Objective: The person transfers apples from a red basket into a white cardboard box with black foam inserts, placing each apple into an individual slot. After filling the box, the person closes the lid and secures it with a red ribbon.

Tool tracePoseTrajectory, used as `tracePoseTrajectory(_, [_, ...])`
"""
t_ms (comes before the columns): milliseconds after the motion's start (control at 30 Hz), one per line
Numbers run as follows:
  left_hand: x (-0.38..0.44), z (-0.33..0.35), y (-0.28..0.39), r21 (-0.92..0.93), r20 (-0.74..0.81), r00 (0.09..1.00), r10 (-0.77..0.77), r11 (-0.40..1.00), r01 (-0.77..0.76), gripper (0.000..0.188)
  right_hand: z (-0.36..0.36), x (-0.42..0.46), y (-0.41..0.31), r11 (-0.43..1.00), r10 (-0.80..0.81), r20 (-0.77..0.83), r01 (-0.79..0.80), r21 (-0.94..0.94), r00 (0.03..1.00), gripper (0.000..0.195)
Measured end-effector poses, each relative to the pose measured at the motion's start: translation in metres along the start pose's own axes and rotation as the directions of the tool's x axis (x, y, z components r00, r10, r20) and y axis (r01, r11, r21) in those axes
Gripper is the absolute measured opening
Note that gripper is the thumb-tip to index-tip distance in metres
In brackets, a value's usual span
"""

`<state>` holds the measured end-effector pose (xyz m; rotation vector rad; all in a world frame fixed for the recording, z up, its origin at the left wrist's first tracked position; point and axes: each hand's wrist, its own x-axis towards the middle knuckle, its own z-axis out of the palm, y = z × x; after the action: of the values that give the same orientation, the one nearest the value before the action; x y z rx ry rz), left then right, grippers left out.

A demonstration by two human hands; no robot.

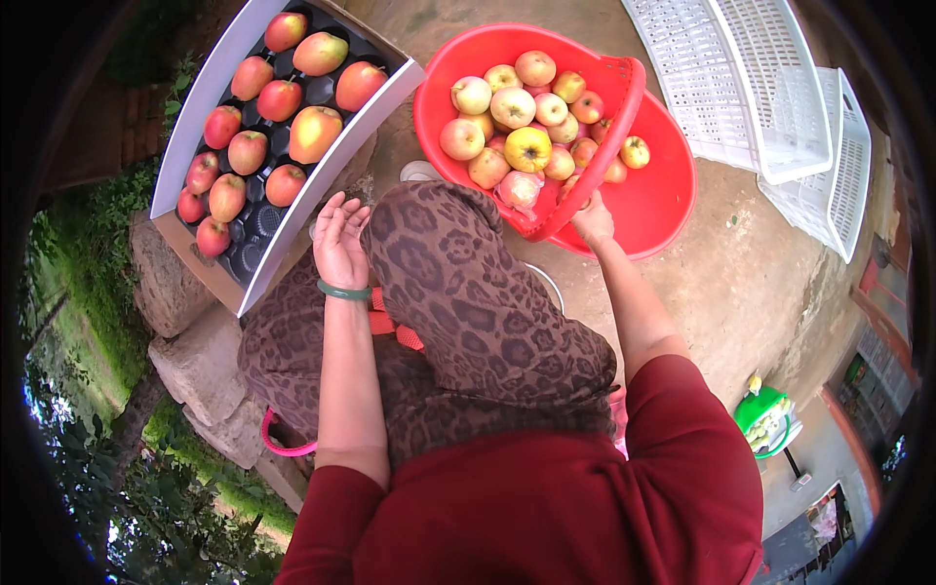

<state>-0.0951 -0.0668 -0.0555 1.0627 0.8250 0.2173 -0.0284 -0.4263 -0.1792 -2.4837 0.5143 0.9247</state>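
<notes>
My left hand (342,248), palm up and fingers loosely curled, holds nothing. A green bangle (344,291) circles its wrist, and the hand is between my knee and a cardboard box (344,157). Several red and yellow-red apples (246,152) sit in the box's black moulded tray (319,89); some of its hollows are bare. My right hand (594,221) reaches into a red plastic basket (643,219), beneath its handle (610,153). Paler apples (512,107) are heaped there, one of them wrapped in clear film (520,190). The handle hides my right fingertips and whatever they touch.
White perforated plastic crates (760,95) stand at the upper right on the concrete floor (720,292). Large stones (197,365) and greenery border the left side. A green basket (760,409) with pale contents is farther off at the right.
</notes>
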Motion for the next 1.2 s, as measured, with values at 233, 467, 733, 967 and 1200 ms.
tracePoseTrajectory(233, [-0.009,-0.007,0.014,-0.186,0.089,0.995,0.052,0.982,-0.035,0.026,-0.063,-0.057,0.025,0.505,-0.257,0.173,-0.020,0.863,0.951,0.062])
tracePoseTrajectory(467, [-0.032,0.005,0.037,-0.279,0.181,0.977,0.108,0.959,-0.054,0.027,-0.130,-0.128,-0.008,0.218,-0.549,0.029,0.109,0.970,0.836,0.066])
tracePoseTrajectory(733, [-0.078,0.044,0.083,-0.170,0.361,0.902,0.238,0.967,-0.188,0.023,-0.157,-0.189,-0.121,0.311,-0.800,-0.224,0.704,0.639,0.557,0.075])
tracePoseTrajectory(967, [-0.107,0.026,0.148,0.028,0.560,0.812,0.167,0.975,-0.220,0.049,-0.135,-0.254,-0.252,-0.073,-0.985,-0.143,0.986,-0.152,-0.095,0.067])
tracePoseTrajectory(1200, [-0.097,-0.052,0.151,-0.129,0.480,0.823,0.304,0.952,-0.277,0.064,-0.062,-0.272,-0.305,-0.144,-0.988,0.033,0.969,0.199,-0.154,0.074])
